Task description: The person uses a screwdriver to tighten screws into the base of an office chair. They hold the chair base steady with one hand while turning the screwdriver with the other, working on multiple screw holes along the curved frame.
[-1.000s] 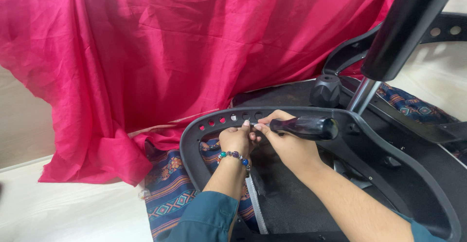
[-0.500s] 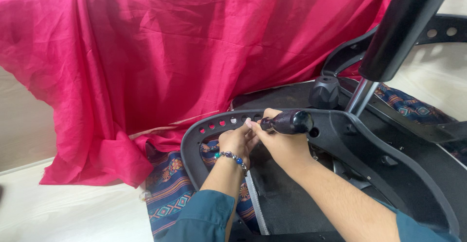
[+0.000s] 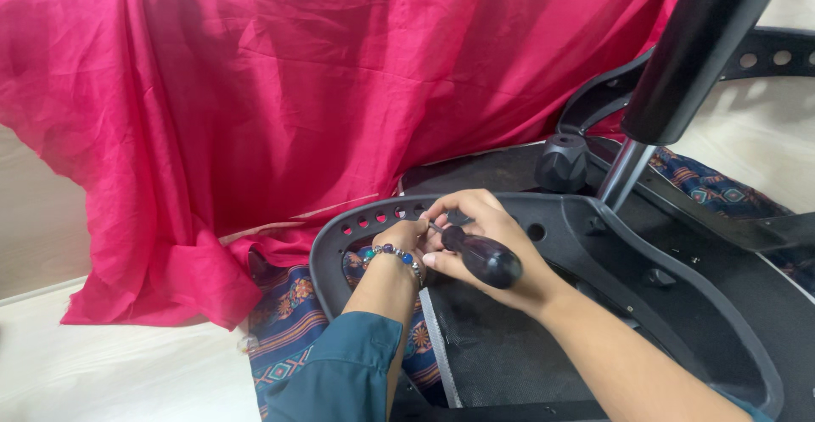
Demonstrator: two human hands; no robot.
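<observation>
An overturned black office chair lies in front of me, its plastic armrest loop with a row of small holes facing me. My right hand grips a screwdriver with a thick black handle, its tip pointing left toward the loop's inner edge. My left hand, with a beaded bracelet on the wrist, pinches at the screwdriver's tip where it meets the plastic. The tip itself and any screw are hidden by my fingers.
A large pink cloth drapes over something behind the chair. The chair's black gas cylinder rises at the upper right, with a round black knob beside it. A patterned blue cloth lies under the chair on a pale floor.
The screwdriver handle has swung down and toward me, from pointing right to angling to the lower right. My hands stay at the same spot on the armrest loop.
</observation>
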